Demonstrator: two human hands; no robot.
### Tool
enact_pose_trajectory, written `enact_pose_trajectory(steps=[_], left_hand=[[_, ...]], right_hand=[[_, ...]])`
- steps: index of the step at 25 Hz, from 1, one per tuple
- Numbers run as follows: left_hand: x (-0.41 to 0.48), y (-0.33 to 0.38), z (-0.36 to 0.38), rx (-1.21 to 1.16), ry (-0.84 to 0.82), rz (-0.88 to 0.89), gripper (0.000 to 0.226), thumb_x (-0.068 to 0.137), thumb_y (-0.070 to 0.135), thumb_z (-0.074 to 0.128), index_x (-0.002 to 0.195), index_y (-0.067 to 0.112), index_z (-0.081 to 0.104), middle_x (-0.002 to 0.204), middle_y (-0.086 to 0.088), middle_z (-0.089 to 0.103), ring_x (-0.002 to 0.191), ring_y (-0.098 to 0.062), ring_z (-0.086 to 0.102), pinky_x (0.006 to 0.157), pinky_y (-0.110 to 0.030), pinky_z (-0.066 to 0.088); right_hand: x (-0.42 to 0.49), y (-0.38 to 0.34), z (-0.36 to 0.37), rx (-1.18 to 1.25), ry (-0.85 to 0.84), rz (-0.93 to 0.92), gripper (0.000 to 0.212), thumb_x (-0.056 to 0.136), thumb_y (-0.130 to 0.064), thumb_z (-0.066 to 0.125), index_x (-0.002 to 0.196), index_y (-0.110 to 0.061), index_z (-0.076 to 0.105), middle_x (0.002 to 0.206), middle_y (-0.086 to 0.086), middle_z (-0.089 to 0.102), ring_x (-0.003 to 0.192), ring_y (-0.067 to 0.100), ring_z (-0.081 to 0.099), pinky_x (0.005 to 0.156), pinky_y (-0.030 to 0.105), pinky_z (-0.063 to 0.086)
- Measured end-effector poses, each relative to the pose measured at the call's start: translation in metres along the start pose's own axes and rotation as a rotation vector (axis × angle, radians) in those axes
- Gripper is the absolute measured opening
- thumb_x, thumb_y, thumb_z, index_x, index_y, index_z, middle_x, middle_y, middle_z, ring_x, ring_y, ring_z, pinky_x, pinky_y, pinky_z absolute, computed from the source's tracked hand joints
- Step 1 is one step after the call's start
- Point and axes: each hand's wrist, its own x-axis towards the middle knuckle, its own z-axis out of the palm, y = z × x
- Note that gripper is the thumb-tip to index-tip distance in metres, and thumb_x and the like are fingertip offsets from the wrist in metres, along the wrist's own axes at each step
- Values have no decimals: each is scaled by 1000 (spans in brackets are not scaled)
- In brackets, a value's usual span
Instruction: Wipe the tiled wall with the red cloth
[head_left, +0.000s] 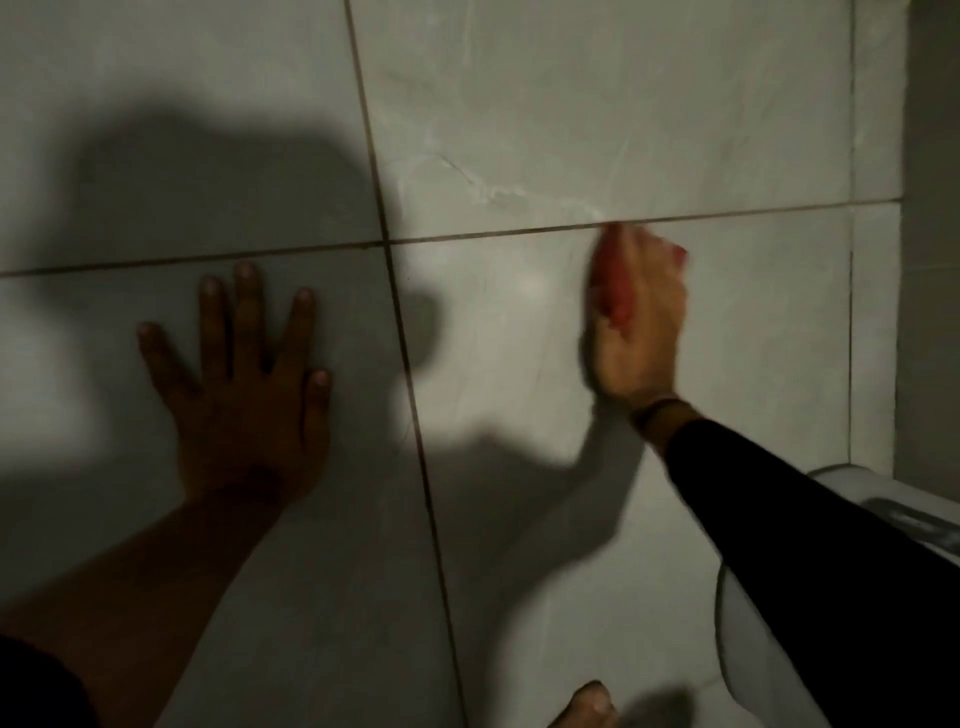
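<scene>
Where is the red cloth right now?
The red cloth is bunched in the right hand, pressed on the tiled wall just below a horizontal grout line, right of centre in the head view.

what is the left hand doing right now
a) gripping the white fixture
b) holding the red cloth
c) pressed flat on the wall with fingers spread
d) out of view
c: the left hand lies open against the tiled wall, fingers spread and holding nothing, while the red cloth is in the right hand.
</scene>
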Motion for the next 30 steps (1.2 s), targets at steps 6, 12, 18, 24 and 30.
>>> enact_pose_trajectory(steps=[6,12,18,24,30], left_hand=[[1,1,-3,-29,-9,1,72,105,50,26,173,33,14,183,-12,0,168,-39,-3,123,-79,0],[1,4,-9,-31,-15,-1,71,105,47,31,173,31,15,182,-15,2,167,-42,1,123,-79,2],[1,3,-4,-21,10,5,70,107,50,30,173,33,13,182,-15,3,167,-42,4,123,-79,4],[-1,0,-7,-16,-12,-8,70,106,49,31,173,34,14,182,-16,5,167,-42,5,122,-80,5],[3,1,-6,15,-4,14,71,106,47,33,172,33,13,181,-17,6,167,-43,6,122,-79,2]], right_hand=[[-36,-62,27,-5,-9,-91,75,91,-24,61,162,-6,44,168,22,42,159,44,35,136,56,15],[-121,-39,13,-122,-332,-457,72,98,-40,59,164,-18,40,171,17,41,160,44,33,129,66,26],[22,-56,24,-54,58,69,81,88,-34,53,164,-12,40,172,18,39,160,44,32,127,61,28],[-214,-81,28,-85,-409,-525,55,112,-46,30,161,-25,44,168,8,41,166,37,23,134,54,13],[-114,22,2,-27,-17,357,76,96,-33,52,165,-5,36,173,20,33,162,44,27,132,59,18]])
